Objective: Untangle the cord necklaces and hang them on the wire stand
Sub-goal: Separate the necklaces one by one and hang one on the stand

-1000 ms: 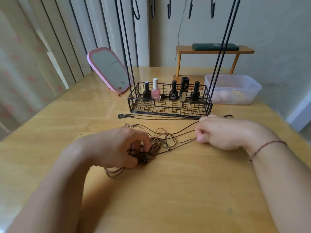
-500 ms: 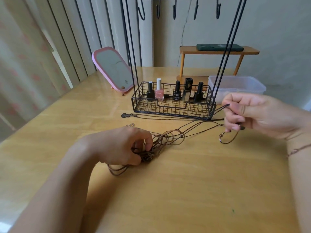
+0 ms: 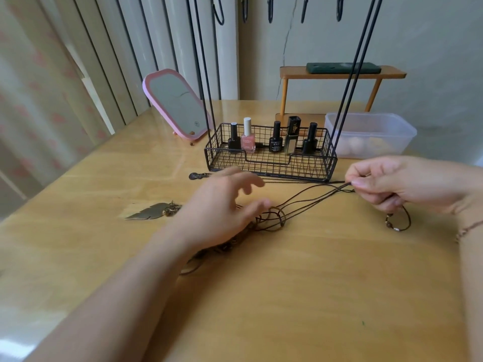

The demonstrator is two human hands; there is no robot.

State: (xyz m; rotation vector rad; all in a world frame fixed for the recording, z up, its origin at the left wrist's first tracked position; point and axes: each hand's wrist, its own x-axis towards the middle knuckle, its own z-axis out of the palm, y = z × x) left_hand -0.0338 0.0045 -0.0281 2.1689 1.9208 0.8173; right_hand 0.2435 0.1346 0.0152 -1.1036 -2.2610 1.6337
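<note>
While the right hand [image 3: 407,182] pinches several brown strands between thumb and fingers, the wire stand [image 3: 270,158] sits just beyond that pinch and to its left, its tall black rods rising past the top of the view, where hooks [image 3: 270,11] hang; behind it lean a pink-framed mirror [image 3: 175,104] and a small wooden shelf [image 3: 339,74] carrying a dark flat object; a translucent plastic tub [image 3: 371,133] stands beyond the pinch, holding pale rounded things too blurred to name; the stand's basket holds five nail polish bottles [image 3: 248,139] in a row, one pink; the cord necklaces [image 3: 271,218] lie knotted on the wooden table [image 3: 300,296], strands running taut from the tangle up to the pinch, a beaded end [image 3: 392,224] dangling below it; the left hand [image 3: 222,212] hovers released, fingers spread, over the tangle and hides part of it; a metal leaf pendant [image 3: 147,212] lies further left.
</note>
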